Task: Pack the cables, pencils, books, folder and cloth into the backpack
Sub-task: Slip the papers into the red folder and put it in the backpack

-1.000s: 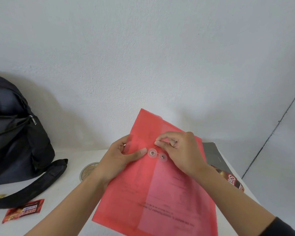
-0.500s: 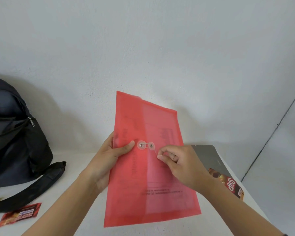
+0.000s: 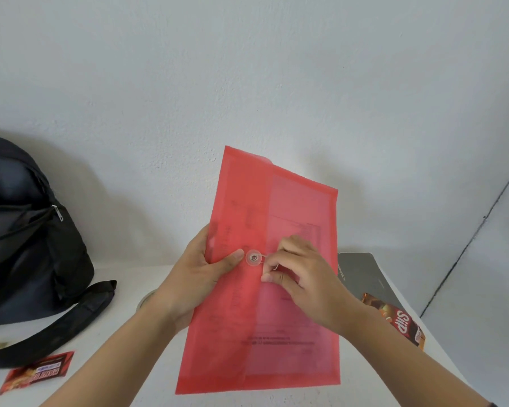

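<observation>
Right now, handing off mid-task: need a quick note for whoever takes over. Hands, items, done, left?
Left hand grips the folder by its left edge, thumb beside the clasp.
Right hand pinches the string at the clasp.
The folder is held upright above the table. The backpack stands at left, a zip open. A dark book lies on the table at right.
Done: cannot tell what is inside the backpack.
Left: pack the folder and book. Cables, pencils and cloth are not in view.
</observation>
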A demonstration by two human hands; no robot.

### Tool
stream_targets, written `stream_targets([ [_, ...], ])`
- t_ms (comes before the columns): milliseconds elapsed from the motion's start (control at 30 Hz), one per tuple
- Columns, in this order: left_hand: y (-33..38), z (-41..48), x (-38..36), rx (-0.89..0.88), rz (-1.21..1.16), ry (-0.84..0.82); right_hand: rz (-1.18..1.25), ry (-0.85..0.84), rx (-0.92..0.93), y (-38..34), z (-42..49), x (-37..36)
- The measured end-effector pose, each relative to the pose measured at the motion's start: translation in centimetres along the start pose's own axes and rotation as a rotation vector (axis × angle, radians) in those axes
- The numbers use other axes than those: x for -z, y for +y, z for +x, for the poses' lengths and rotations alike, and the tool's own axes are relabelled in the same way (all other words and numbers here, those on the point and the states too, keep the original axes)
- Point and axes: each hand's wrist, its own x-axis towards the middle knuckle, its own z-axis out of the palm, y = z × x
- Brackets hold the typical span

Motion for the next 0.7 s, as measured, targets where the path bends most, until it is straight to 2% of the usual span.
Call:
stream_targets([
  [100,0.1,-0.1,0.1,-0.012,0.044,-0.022,0.087,-0.024,-0.032,-0.1,0.1,0.4],
  [233,0.1,-0.5,-0.3,0.028,0.049,-0.095,0.195,0.054,-0.073,-0.3,0.4,1.2],
  [400,0.2,-0.4,-0.5,0.053,0.050,-0.094,0.187,0.143,-0.030,-0.4,0.5,1.1],
  [567,0.4,-0.4,-0.5,0.068,0.010,-0.085,0.098,0.260,-0.124,0.4,0.4,1.3],
  [700,0.4,-0.4,-0.5,0.069,-0.089,-0.028,0.132,0.229,-0.211,1.0,-0.1,1.3],
])
